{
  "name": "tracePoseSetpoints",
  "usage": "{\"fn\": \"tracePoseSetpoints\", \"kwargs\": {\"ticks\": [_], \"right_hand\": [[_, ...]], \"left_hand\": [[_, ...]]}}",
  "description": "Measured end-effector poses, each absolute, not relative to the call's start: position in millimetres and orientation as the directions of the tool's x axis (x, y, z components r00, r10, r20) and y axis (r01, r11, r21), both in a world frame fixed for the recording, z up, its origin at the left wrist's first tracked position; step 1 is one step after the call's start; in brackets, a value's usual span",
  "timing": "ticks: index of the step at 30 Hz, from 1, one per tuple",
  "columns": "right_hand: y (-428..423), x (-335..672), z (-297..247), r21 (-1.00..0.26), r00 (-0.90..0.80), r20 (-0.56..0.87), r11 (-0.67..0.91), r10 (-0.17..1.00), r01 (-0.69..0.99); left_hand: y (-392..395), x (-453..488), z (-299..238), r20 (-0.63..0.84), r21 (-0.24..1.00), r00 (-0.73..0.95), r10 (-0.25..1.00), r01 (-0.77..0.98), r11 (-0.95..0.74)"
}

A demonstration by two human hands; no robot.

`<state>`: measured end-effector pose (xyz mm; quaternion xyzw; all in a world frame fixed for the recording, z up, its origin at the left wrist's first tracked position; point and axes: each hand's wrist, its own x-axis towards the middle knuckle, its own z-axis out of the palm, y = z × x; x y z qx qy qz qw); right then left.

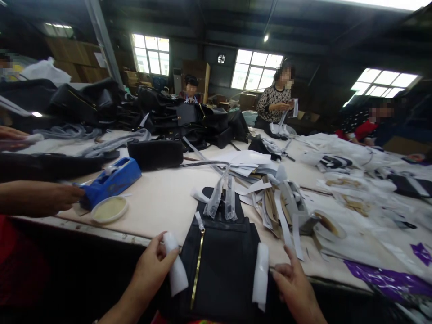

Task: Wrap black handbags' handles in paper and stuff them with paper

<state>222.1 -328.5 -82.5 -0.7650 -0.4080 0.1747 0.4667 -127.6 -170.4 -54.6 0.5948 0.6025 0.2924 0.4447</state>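
A black bag (219, 265) with a gold zipper lies over the near table edge between my hands. My left hand (151, 270) is closed on a white foam-wrapped strap (175, 265) at the bag's left side. My right hand (295, 288) rests at the bag's right side beside another white-wrapped strap (261, 274), with one finger pointing up; the rest of its fingers are partly hidden. Plastic-wrapped strips (221, 198) stick up from the bag's top.
A blue tape dispenser (111, 180) and a round lid (110, 209) sit at left, where another person's hand (50, 198) reaches. Paper strips and card pieces (270, 198) pile up centre-right. Black bags (168, 117) are heaped at the back. Other people work across the table.
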Motion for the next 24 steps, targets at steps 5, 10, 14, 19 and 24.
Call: {"fn": "tracePoseSetpoints", "kwargs": {"ticks": [5, 10, 14, 19, 24], "right_hand": [[-325.7, 223.5, -51.4, -0.482, 0.284, 0.48, -0.02, 0.83, 0.876], [-300.0, 205.2, -15.5, -0.076, -0.347, 0.508, 0.442, 0.789, 0.894], [-297.7, 210.6, -23.9, -0.046, -0.335, 0.474, 0.403, 0.814, 0.914], [-295.5, 219.2, -39.2, -0.242, -0.14, 0.325, 0.225, 0.935, 0.944], [-282.7, 224.4, -34.2, -0.474, 0.044, 0.232, 0.074, 0.972, 0.877]], "left_hand": [[-169.5, -129.5, -60.8, 0.027, 0.845, -0.001, 1.0, 0.535, -0.022], [-172.6, -111.7, -21.6, 0.372, 0.524, 0.544, 0.752, 0.546, -0.654], [-169.2, -104.7, -14.1, 0.183, 0.446, 0.835, 0.518, 0.4, -0.801], [-155.3, -91.3, -8.4, 0.156, 0.468, 0.8, 0.579, 0.456, -0.757], [-137.2, -80.2, -6.9, 0.298, 0.524, 0.72, 0.627, 0.425, -0.738]]}}
